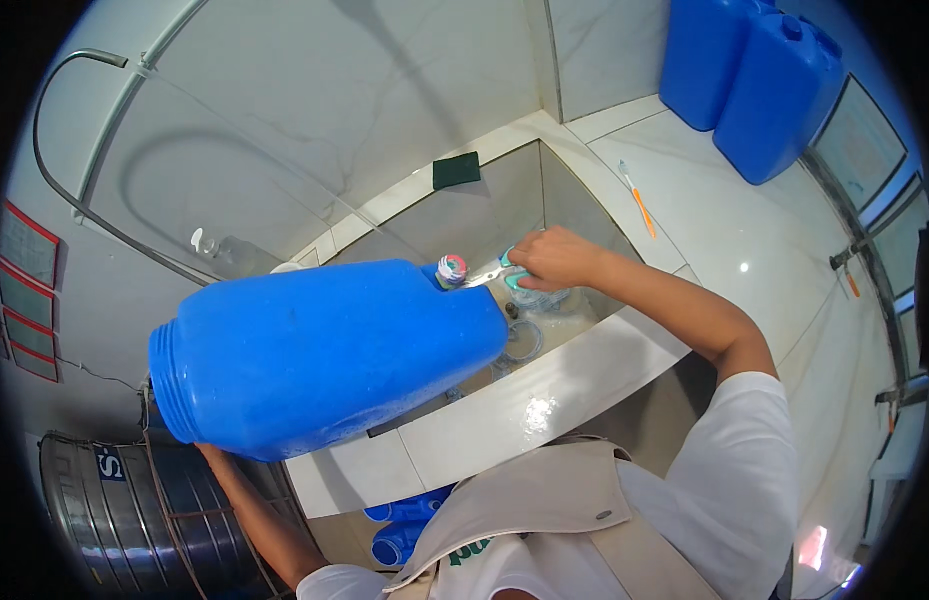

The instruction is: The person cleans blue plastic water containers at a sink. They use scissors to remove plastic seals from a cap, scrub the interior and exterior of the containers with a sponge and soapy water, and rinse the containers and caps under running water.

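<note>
A large blue plastic jug (324, 350) lies on its side across the sink's near left rim, its neck pointing right over the basin. My left forearm reaches up to the jug's base; most of my left hand (208, 453) is hidden behind it, fingers out of sight. My right hand (554, 258) is closed around the teal handles of a pair of scissors (486, 272). Their blades are at the jug's cap (450, 270), which has a pinkish-red and white printed cover; whether they touch it I cannot tell.
The tiled sink (474, 445) contains cloudy water and clear round items. A dark green scouring pad (456, 171) lies on its back rim. An orange toothbrush (640, 208) and blue jugs (779, 95) are on the right counter. Behind the jug stands a clear bottle (234, 255); a ribbed metal tank (109, 510) is lower left.
</note>
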### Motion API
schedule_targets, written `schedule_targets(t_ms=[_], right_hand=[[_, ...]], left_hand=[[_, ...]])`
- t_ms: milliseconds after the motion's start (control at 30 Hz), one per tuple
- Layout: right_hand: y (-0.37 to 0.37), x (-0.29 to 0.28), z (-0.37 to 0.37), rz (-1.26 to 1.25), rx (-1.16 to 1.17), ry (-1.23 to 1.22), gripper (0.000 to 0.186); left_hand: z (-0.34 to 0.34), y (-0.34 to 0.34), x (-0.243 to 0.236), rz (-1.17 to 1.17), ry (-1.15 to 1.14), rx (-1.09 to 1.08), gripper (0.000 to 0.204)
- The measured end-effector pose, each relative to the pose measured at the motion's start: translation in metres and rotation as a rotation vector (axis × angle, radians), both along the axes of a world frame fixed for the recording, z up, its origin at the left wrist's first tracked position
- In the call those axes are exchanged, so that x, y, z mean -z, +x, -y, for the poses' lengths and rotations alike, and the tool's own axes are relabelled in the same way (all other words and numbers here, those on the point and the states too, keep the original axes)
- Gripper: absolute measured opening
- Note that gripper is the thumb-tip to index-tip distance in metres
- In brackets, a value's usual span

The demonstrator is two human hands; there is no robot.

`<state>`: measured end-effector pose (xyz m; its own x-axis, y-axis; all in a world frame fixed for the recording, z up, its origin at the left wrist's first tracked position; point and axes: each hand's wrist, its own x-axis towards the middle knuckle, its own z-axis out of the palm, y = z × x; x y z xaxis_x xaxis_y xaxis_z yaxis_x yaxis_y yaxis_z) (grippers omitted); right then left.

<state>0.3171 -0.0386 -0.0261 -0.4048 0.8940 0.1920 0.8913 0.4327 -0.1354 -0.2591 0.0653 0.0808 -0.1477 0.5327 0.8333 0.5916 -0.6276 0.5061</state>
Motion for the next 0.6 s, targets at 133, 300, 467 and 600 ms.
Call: schedule_targets(t_ms=[133, 300, 467, 600], right_hand=[[0.004, -0.011, 0.003, -0.031, -0.04, -0.037, 0.027], [0.008, -0.033, 0.005, 0.015, -0.066, -0.115, 0.029], [-0.012, -0.022, -0.013, -0.058, -0.136, -0.113, 0.027], [-0.011, -0.022, -0.008, -0.128, 0.021, -0.146, 0.026]], left_hand=[[0.007, -0.004, 0.003, -0.014, -0.006, -0.012, 0.021], [0.013, -0.008, 0.01, -0.017, -0.019, -0.026, 0.02], [0.011, -0.006, 0.01, -0.018, -0.007, -0.031, 0.02], [0.01, -0.008, 0.011, -0.04, 0.006, -0.046, 0.02]])
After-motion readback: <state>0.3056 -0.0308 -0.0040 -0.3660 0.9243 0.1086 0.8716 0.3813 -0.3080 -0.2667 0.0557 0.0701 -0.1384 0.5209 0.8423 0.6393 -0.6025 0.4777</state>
